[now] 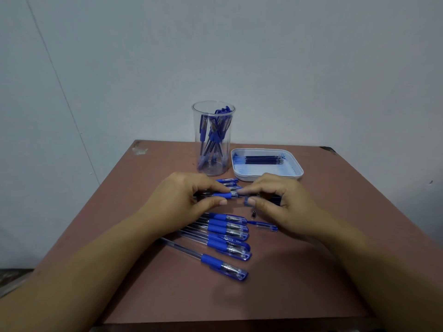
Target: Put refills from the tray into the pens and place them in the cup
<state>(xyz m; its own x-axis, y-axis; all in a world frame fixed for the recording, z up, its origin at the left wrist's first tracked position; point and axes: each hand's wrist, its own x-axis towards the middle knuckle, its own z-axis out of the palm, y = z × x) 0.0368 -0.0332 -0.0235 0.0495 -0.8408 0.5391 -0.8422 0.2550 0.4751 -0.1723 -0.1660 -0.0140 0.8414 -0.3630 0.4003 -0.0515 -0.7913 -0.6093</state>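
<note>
Just over the surface (335,236), the pen (227,194) lies left-to-right: the left hand (189,200) grip pinches its barrel, and the right hand (282,200) grip, at the tip end, pinches a small bluish part (247,200).

both hands (189,195) pinch a pen (225,195).

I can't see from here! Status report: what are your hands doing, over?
Left hand and right hand both pinch one pen. Refills in tray, cup part full. Spare pens below hands, not blocking.
</note>
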